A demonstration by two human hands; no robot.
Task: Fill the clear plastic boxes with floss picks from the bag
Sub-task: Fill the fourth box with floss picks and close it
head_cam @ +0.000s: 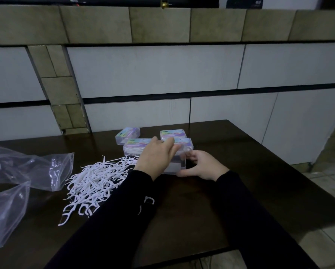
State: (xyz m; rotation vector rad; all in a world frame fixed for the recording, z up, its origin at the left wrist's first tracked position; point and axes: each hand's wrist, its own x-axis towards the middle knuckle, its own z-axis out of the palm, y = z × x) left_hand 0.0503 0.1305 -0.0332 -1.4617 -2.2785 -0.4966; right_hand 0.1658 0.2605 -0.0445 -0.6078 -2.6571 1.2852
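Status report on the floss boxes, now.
Both hands, left and right, on near clear box. Floss picks loose on table; bag alongside. Nothing blocking.

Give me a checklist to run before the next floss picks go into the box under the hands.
1. Box steadied: right hand grips the near clear box at its side. Ok.
2. Lid open: left hand covers the top. Cannot tell.
3. Room inside the box: looks mostly empty through its wall. Ok.
4. Floss picks within reach: loose pile on the table beside the left sleeve. Ok.
5. A hand free to scoop: both are on the box. Not ok.
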